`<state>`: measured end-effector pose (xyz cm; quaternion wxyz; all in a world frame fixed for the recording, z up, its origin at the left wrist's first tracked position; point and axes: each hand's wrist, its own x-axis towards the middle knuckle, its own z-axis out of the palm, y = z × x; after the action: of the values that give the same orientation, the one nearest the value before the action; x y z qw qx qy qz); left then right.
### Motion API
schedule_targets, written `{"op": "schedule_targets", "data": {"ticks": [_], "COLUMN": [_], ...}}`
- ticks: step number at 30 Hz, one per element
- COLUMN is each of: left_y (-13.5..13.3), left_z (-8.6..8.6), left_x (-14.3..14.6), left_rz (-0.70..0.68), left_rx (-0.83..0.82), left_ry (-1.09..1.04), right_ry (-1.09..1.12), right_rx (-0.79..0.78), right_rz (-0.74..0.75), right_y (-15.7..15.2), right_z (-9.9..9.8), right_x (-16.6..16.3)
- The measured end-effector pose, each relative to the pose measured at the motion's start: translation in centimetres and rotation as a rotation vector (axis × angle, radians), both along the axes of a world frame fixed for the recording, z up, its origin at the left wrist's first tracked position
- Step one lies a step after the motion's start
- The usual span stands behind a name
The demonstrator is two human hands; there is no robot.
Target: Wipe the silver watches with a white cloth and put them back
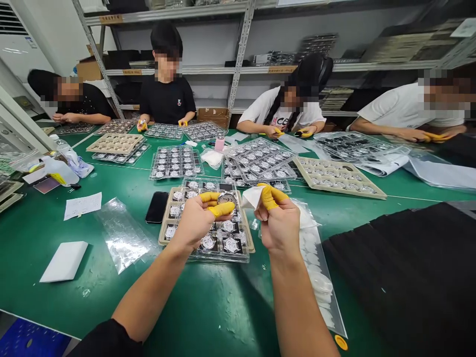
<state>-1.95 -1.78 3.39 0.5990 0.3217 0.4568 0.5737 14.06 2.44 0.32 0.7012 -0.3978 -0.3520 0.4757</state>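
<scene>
My left hand (pixel 196 224), with yellow finger cots on thumb and finger, pinches a round silver coin (pixel 226 199) by its edge. My right hand (pixel 278 223), also wearing yellow finger cots, holds a white cloth or paper wipe (pixel 253 197) close to the coin, with a small gap between them. Below my hands lies a clear plastic tray (pixel 207 256) of silver coins on black inserts. My hands hide part of it. A clear bag of white round pieces (pixel 320 282) lies under my right wrist.
A black phone (pixel 157 207), a white foam pad (pixel 64 261) and a plastic sheet (pixel 122 235) lie on the green table (pixel 48 292). Several coin trays fill the middle. Black foam sheets (pixel 394 277) cover the right. Several co-workers (pixel 166 94) sit opposite, before metal shelves (pixel 238 59).
</scene>
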Motion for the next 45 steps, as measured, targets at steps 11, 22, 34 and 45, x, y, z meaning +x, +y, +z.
{"op": "schedule_targets", "data": {"ticks": [11, 22, 34, 45], "left_y": [-0.2, -1.2, 0.4, 3.3], "left_z": [0.0, 0.4, -0.1, -2.3], "left_x": [0.1, -2.6, -2.9, -5.6], "left_rz": [-0.012, 0.056, 0.244, 0.146], "left_rx": [0.106, 0.508, 0.456, 0.151], "left_ry": [0.007, 1.11, 0.298, 0.449], "right_ry": [-0.081, -0.692, -0.7, -0.514], "right_rx": [0.03, 0.542, 0.326, 0.028], "right_rz": [0.203, -0.047, 0.03, -0.328], "right_y": [-2.0, -2.2, -1.8, -1.0], "right_z": [0.9, -0.1, -1.4, 1.7], "right_x": [-1.3, -1.8, -2.9, 5.3]}}
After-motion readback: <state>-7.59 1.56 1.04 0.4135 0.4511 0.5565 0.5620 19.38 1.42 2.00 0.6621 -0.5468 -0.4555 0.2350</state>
